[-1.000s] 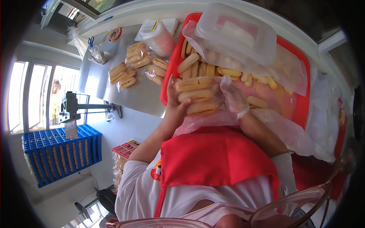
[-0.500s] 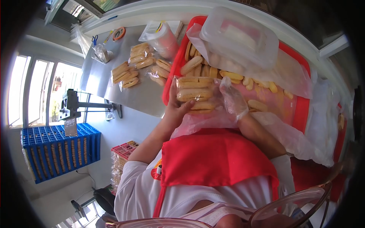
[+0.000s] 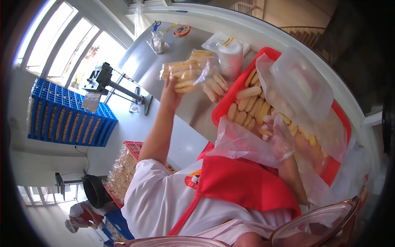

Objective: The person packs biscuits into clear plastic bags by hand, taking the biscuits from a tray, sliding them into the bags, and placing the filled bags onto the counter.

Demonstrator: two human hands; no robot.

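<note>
My left hand, bare, grips a clear bag of long biscuits over the metal table. More bagged biscuits lie just right of that bag. In a clear plastic glove, my right hand is low in the red tray, its fingertips at the loose biscuits; whether they pinch one is hard to make out. A translucent lidded box rests on the paper sheet across the tray's far side.
A stack of plastic cups, orange tape and blue scissors are on the table. A sealing machine stands left, near blue crates. Another person is at the lower left.
My left hand has carried the biscuit bag away from the tray to the table's left part. My right hand has let go of the bag and dropped into the tray. The view has turned left.
</note>
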